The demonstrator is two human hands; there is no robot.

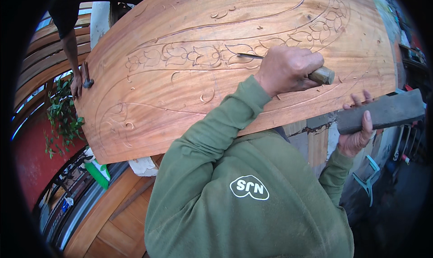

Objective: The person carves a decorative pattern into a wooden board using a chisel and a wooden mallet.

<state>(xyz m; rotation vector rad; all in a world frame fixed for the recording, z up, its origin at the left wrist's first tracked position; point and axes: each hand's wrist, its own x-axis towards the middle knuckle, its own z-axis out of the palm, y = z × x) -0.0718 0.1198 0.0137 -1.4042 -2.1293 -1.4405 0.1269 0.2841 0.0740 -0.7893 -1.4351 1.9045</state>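
our left hand [288,70] grips a chisel [288,65] on the carved wooden panel [180,91]; right of it, our right hand [358,131] clasps a grey mallet block [383,113].

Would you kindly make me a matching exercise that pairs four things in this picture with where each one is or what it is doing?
Things:
1. left hand
2. right hand
3. chisel
4. co-worker's hand

Places or states:
A. tip on the carved flower band
B. at the panel's left edge
C. gripping the chisel handle
D. holding a dark grey block

Pairs: 1-C, 2-D, 3-A, 4-B
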